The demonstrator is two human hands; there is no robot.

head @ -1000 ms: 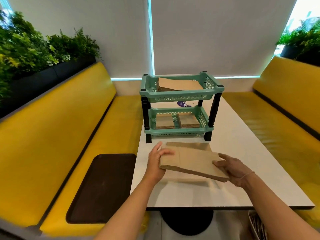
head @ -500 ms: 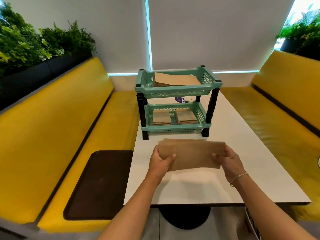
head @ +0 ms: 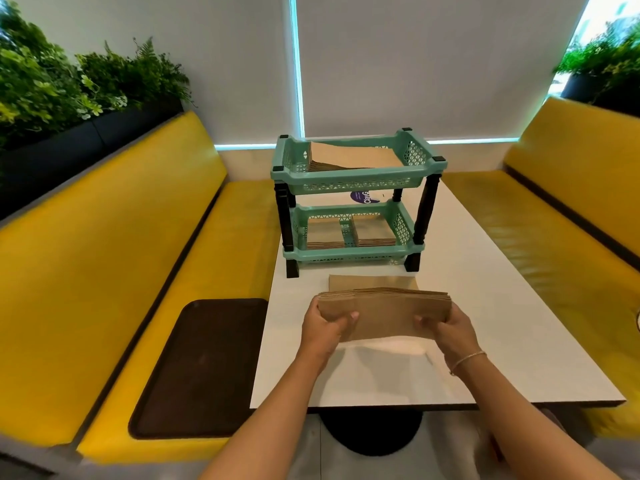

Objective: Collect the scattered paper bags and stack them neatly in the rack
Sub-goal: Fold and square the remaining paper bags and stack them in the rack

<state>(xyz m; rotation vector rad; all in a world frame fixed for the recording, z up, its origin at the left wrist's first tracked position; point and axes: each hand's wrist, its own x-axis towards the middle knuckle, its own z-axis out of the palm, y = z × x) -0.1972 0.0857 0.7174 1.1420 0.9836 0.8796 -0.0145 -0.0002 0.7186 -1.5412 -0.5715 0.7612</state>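
- Bags [head: 384,315] now lifted upright off desk [head: 485,306], vs. flat 1 s ago.
- L hand [head: 327,327] & R hand [head: 450,329] grip stack ends, just before rack [head: 353,202].
- One bag [head: 372,281] lies behind.

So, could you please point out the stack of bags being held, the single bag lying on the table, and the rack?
held stack of bags [head: 384,315]: head view, middle of its front face.
single bag [head: 374,282]: head view, its flat top surface.
rack [head: 346,176]: head view, front rim of the upper tier.
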